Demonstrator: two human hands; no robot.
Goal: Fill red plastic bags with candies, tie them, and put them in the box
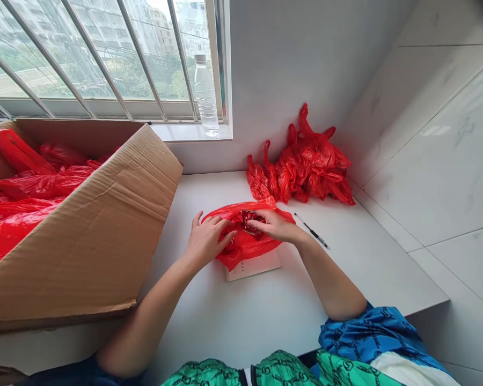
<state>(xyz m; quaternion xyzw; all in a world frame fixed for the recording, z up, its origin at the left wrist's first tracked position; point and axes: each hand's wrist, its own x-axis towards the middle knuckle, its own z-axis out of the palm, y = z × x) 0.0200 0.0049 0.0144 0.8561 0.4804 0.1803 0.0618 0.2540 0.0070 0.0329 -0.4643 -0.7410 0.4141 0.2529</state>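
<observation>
A red plastic bag (241, 252) lies spread and opened on the white table, partly over a sheet or booklet of white paper (261, 266) with handwriting. My left hand (210, 236) rests at the bag's left side, fingers apart over its edge. Inside the bag's mouth, my right hand (271, 225) has its thumb and fingers closed on a small dark red packet (249, 221) with pale printing. More dark red shapes show beneath it, too small to make out.
To the left stands a large cardboard box (104, 225) full of red bags (36, 185). Several tied red bags (306, 166) are heaped against the back wall. A black pen (312, 230) lies right of the opened bag. On the windowsill stands a clear water bottle (206, 99).
</observation>
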